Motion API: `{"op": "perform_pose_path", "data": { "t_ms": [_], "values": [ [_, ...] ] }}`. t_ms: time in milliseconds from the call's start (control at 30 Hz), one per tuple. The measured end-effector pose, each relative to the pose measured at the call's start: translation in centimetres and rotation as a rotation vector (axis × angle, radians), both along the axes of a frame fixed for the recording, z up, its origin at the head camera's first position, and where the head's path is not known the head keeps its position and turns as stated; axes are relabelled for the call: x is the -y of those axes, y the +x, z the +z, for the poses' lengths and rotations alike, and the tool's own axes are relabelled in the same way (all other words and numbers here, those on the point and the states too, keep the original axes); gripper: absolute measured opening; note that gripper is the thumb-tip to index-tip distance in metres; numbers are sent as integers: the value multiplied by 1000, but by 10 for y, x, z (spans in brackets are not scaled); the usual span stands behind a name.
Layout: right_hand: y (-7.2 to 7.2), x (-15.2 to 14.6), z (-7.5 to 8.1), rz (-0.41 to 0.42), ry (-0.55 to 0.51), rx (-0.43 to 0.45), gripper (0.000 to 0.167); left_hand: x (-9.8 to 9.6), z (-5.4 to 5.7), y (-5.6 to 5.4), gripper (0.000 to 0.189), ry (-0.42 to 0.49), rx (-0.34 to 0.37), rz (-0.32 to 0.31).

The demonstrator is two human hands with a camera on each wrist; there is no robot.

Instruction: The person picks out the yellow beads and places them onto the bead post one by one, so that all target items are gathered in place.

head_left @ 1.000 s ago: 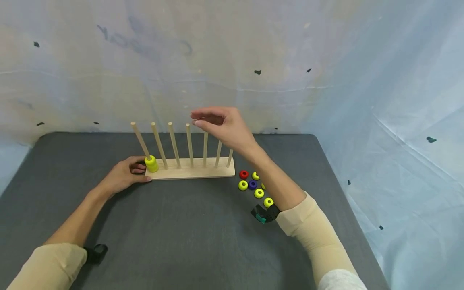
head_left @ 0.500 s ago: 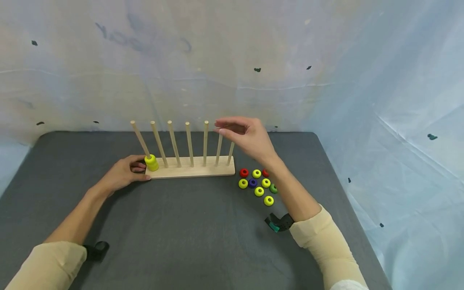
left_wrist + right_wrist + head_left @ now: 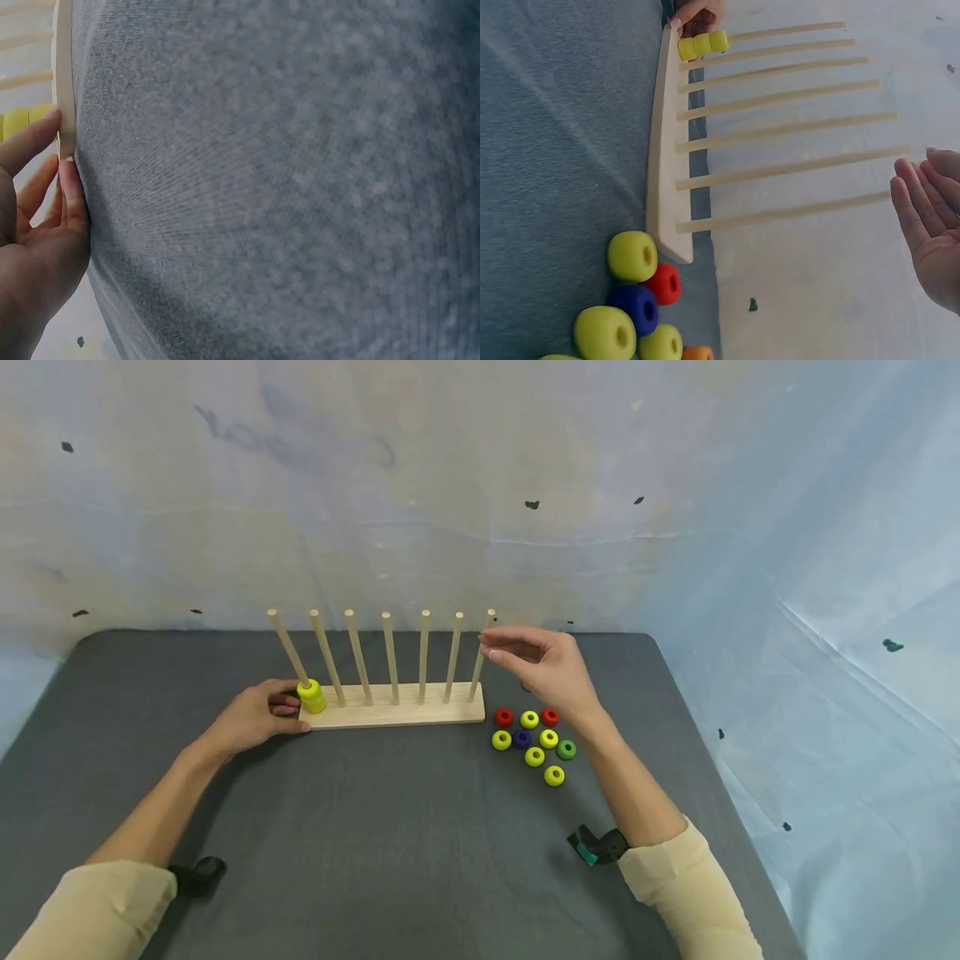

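A wooden peg rack (image 3: 397, 717) with a row of upright pegs stands on the dark table. Three yellow beads (image 3: 703, 45) are stacked on its leftmost peg. My left hand (image 3: 251, 720) pinches the left end of the base, thumb on the front edge and fingers round the end. Beside the top of the rightmost peg is my right hand (image 3: 551, 672), its fingers loosely bent and holding nothing. To the right of the rack lie loose beads: several yellow beads (image 3: 534, 757), two red beads, a dark blue bead (image 3: 522, 740) and a green bead (image 3: 566, 750).
Another bead (image 3: 526, 686), orange in the right wrist view, is partly hidden below the right hand. A pale cloth (image 3: 450, 485) hangs behind the table (image 3: 360, 843) and along its right side.
My right hand has moved right and down, from over the middle pegs to the rightmost peg, uncovering more loose beads. The left hand stays on the rack's end.
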State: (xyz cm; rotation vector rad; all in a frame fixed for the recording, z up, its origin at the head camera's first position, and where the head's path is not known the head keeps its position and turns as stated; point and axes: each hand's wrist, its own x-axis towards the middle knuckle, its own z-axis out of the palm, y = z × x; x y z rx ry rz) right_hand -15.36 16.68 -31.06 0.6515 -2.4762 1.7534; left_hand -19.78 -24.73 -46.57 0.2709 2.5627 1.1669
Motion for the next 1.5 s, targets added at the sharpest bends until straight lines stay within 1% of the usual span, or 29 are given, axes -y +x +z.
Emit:
{"op": "perform_pose_path", "data": {
  "t_ms": [200, 400, 500, 533, 667, 800, 967, 1067, 1200, 1400, 1500],
  "values": [
    [10, -13, -13, -28, 0, 34, 28, 0, -3, 2, 81, 22, 3, -7],
    [18, -26, -27, -41, -18, 49, 27, 0, -6, 2, 81, 40, -5, -19],
    [22, -33, -34, -52, -2, 63, 26, 0, -5, 1, 82, 53, -9, -25],
    [22, -36, -38, -58, 7, 65, 26, -1, -6, 1, 82, 57, -10, -26],
    [29, -45, -47, -75, 30, 93, 26, 0, -7, 0, 81, 54, -15, -28],
    [37, -53, -53, -72, 59, 129, 26, 1, -9, -1, 81, 45, -27, -29],
    [45, -64, -64, -79, 107, 145, 27, 2, -8, 0, 82, 45, -20, -34],
    [50, -68, -69, -82, 104, 170, 27, 4, -7, 1, 83, 42, -8, -33],
    [55, -73, -77, -61, 84, 186, 27, 6, -8, 1, 83, 41, 3, -26],
    [62, -82, -89, -48, 108, 173, 26, 8, -8, 0, 83, 47, -3, -29],
    [66, -85, -92, -53, 133, 168, 26, 8, -8, 0, 81, 48, -12, -32]
  ]
}}
